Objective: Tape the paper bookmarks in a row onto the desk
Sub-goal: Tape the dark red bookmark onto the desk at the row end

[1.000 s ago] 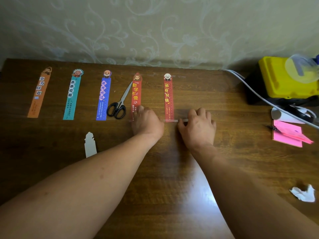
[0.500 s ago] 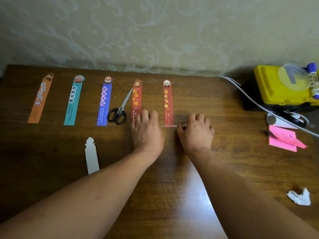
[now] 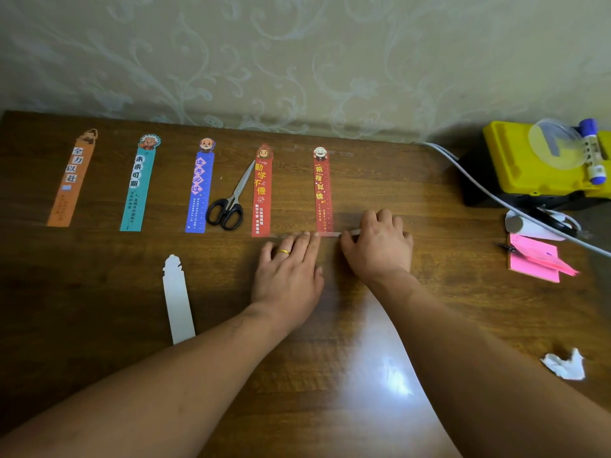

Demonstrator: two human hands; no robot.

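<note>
Both hands flat, palms down on desk (image 3: 99, 309): left hand (image 3: 291, 269) & right hand (image 3: 380, 246) pressing clear tape strip (image 3: 309, 234) over bottom of rightmost red bookmark (image 3: 323, 190); neither gripping.

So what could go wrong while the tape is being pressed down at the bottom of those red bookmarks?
1. The tape spans the feet of both red bookmarks; a sliding left hand might skew them or wrinkle it.
2. The scissors lie close beside the row and could get bumped into a bookmark.
3. The white bookmark lies face down, apart from the row, and may be forgotten.
</note>
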